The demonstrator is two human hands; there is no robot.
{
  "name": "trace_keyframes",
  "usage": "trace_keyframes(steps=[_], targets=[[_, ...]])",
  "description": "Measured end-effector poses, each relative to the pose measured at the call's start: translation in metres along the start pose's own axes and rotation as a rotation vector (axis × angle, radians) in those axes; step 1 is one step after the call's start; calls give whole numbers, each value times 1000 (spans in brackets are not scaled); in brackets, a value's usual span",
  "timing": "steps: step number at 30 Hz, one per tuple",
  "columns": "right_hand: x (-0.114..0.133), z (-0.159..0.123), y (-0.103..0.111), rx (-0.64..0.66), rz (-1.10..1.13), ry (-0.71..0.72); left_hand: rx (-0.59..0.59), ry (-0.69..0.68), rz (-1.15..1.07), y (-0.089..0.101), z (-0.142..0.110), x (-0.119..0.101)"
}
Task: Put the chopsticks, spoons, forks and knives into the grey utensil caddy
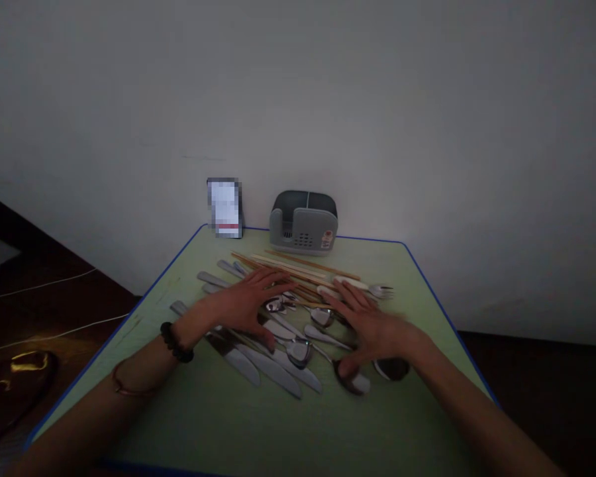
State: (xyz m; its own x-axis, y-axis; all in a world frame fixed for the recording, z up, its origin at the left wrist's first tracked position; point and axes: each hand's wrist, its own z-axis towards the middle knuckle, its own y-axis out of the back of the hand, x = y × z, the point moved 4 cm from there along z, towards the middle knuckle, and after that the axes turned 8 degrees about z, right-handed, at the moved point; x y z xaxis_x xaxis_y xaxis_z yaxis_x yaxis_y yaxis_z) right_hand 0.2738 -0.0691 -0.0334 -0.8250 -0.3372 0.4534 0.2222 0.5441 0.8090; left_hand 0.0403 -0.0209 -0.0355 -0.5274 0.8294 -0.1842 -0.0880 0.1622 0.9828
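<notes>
Both hands lie flat over a spread of cutlery on a green table (218,424). My left hand (246,303), fingers stretched out, rests on knives (273,368) and spoons (298,349). My right hand (372,328) is spread over more spoons, its thumb by a dark spoon bowl (350,383). Wooden chopsticks (298,268) and a fork (380,290) lie just beyond the fingers. Neither hand grips anything.
A grey cutlery holder (304,223) stands at the table's far edge against the wall, with a small card (224,207) to its left. The table has a blue rim (440,295). Dark floor with white cables (40,331) lies to the left.
</notes>
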Motion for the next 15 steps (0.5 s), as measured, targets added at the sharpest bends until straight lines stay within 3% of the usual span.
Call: trace_keyframes(steps=[4,7,11,15], targets=[[-3,3,-5,3,-16,-36,76,18,35,-20,2,-3],[-2,11,0,4,-26,-68,109,43,42,-23,6,-6],[5,21,19,23,-43,-98,190,83,7,-14,13,-4],[11,28,55,7,48,-188,335,156,-134,11,28,2]])
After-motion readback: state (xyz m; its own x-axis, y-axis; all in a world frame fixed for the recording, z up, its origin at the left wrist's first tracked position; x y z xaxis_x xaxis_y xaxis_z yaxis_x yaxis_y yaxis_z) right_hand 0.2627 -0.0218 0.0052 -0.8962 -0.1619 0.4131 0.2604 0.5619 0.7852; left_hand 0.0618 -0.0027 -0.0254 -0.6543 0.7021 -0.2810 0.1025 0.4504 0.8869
